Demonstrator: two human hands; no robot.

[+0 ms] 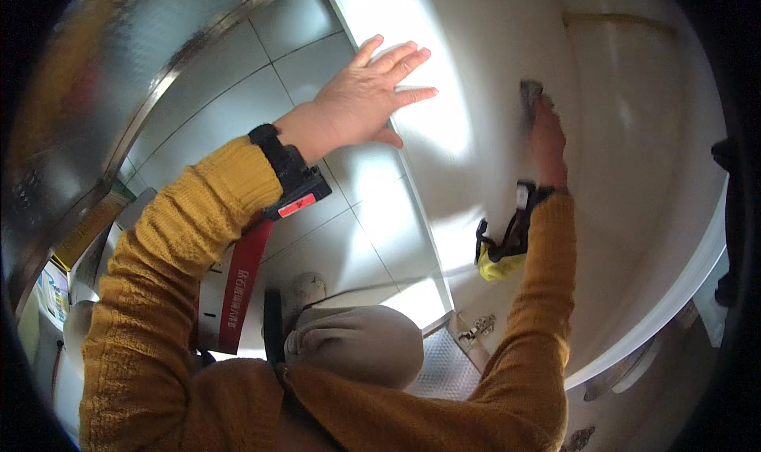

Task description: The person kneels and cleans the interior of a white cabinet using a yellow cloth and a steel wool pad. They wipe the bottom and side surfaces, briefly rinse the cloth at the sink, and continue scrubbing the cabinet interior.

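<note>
My left hand (362, 95) is spread, palm down, with nothing in it. Its fingers lie over the edge of a large white panel (487, 53), possibly a cabinet door; whether they touch it I cannot tell. My right hand (548, 134), blurred, is at the panel's face further right, its fingers closed on a small dark grey thing (531, 89) whose kind I cannot make out. A black strap device with a yellow part (499, 266) hangs at the right wrist. The left wrist wears a black device (303, 190).
Tiled floor (226, 113) lies beyond the panel's edge. A red and white box (241, 291) stands near my left elbow, with further packages (56, 291) at the far left. A metal hinge (478, 327) sits at the panel's lower corner, beside a textured silver surface (443, 366).
</note>
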